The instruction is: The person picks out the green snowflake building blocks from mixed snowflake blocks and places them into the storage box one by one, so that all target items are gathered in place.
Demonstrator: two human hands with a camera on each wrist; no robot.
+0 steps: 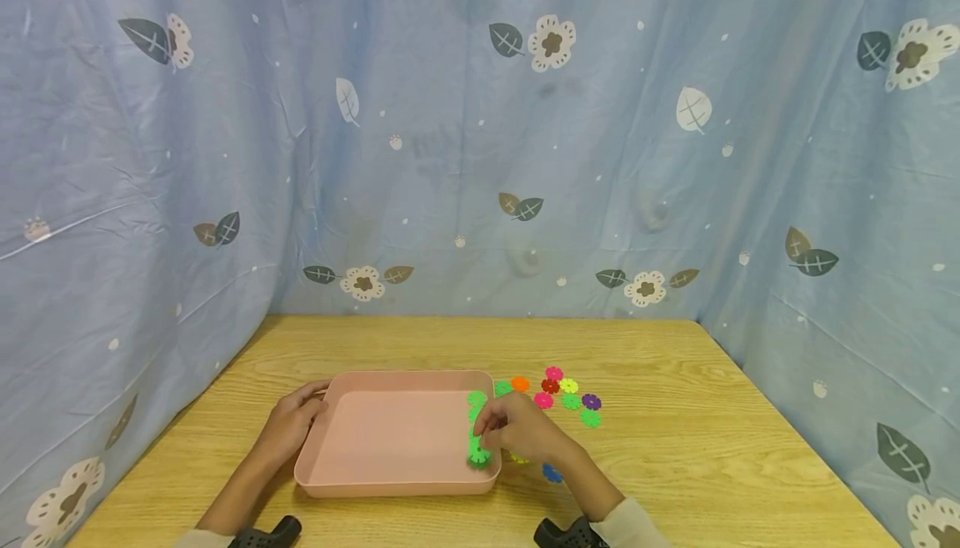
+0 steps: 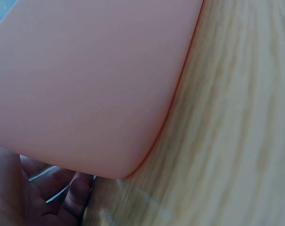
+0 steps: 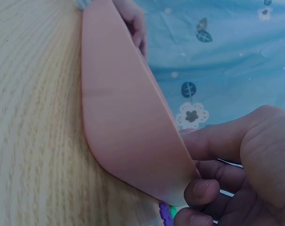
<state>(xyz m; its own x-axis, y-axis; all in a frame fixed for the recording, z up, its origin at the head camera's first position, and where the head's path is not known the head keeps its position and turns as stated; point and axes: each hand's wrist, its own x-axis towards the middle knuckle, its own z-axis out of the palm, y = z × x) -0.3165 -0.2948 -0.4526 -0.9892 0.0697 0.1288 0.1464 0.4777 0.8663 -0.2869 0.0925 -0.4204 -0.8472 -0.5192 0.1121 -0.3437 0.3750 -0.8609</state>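
A shallow pink tray (image 1: 397, 439) lies on the table. My left hand (image 1: 292, 419) holds its left end, and in the left wrist view curled fingers (image 2: 74, 193) show against the outer wall. My right hand (image 1: 521, 427) reaches over the right rim, with thumb and forefinger bent close together above several green flower-shaped plastic pieces (image 1: 477, 399) along that side. The lowest green piece (image 1: 478, 456) is right beside the fingertips; whether they pinch it is unclear. In the right wrist view the tray wall (image 3: 123, 103) hides the tips of my right hand (image 3: 236, 165).
Outside the tray's right side lie more flower-shaped pieces, among them an orange one (image 1: 520, 384), a purple one (image 1: 592, 402) and a blue one (image 1: 552, 473). A yellow piece (image 1: 519, 458) is partly under my right hand. A blue patterned curtain (image 1: 465, 156) surrounds the wooden table (image 1: 712, 448).
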